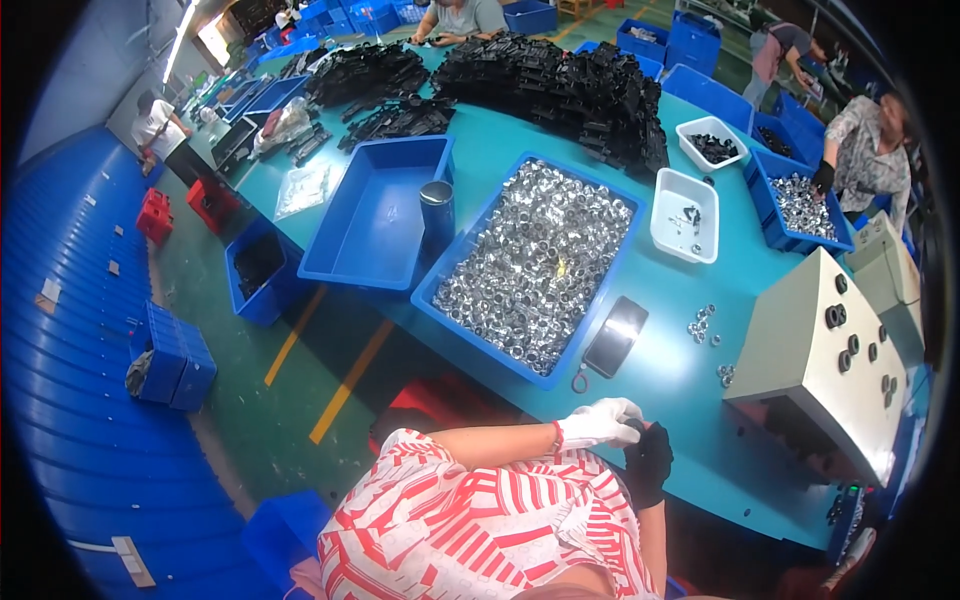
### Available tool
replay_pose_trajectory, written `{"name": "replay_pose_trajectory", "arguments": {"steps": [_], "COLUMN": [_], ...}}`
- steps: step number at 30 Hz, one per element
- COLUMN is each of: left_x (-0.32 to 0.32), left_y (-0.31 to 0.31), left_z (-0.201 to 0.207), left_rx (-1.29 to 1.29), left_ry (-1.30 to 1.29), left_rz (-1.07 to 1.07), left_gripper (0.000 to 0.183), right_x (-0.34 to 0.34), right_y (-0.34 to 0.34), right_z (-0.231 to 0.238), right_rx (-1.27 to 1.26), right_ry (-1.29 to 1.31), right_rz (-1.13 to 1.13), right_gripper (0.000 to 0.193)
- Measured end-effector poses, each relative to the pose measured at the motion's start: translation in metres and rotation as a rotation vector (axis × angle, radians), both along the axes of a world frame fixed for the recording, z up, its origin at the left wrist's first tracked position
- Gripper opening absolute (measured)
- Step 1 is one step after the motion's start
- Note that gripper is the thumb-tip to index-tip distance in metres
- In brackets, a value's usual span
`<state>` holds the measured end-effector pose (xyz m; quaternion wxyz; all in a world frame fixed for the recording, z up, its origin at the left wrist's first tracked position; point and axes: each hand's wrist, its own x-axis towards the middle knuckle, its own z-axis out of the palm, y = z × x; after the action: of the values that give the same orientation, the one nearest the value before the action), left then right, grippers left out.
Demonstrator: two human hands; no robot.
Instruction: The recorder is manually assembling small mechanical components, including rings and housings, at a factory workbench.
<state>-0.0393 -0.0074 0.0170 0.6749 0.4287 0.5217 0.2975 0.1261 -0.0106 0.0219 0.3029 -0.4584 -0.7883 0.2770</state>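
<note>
My left hand (598, 424), in a white glove, and my right hand (650, 464), in a black glove, meet at the table's near edge. Both sets of fingers are curled together, and whatever they hold is hidden or too small to name. In front of them stands a blue tray (640, 215) full of shiny metal rings (530, 270). A dark phone (616, 336) lies just beyond my hands, with a small ring strap at its near end. Several loose metal rings (702, 324) lie to the right on the teal table (660, 400).
A beige machine box (800, 350) with black rings on it stands right. A blue bin (365, 225) and a dark cylinder (437, 208) are left; a white tray (686, 240) is beyond. Black parts (540, 85) are heaped far back. A co-worker (865, 155) reaches into another bin.
</note>
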Motion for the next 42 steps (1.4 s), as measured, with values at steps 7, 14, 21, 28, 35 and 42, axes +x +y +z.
{"name": "replay_pose_trajectory", "arguments": {"steps": [7,14,21,28,35,42], "left_x": [-0.002,-0.007,-0.013,-0.005,-0.004,0.001], "left_y": [-0.005,-0.005,-0.001,-0.004,-0.009,-0.015], "left_z": [0.020,0.013,0.025,0.003,0.009,0.004], "left_rx": [0.209,0.006,0.003,0.263,0.217,0.089], "left_ry": [0.335,0.098,0.223,0.368,0.390,0.243], "left_rz": [-0.113,-0.060,-0.211,-0.230,-0.209,-0.206], "left_gripper": [0.040,0.027,0.036,0.046,0.042,0.035], "right_x": [-0.003,-0.001,-0.013,0.002,-0.001,0.007], "right_y": [-0.004,0.003,-0.010,0.000,-0.006,-0.019], "right_z": [-0.009,-0.014,-0.006,-0.016,-0.017,-0.018], "right_rx": [-0.009,-0.040,-0.156,-0.229,-0.342,-0.315], "right_ry": [-0.218,-0.294,-0.007,-0.250,-0.051,-0.218], "right_rz": [-0.049,0.048,0.019,0.075,0.013,0.002], "right_gripper": [0.029,0.027,0.028,0.029,0.034,0.034]}}
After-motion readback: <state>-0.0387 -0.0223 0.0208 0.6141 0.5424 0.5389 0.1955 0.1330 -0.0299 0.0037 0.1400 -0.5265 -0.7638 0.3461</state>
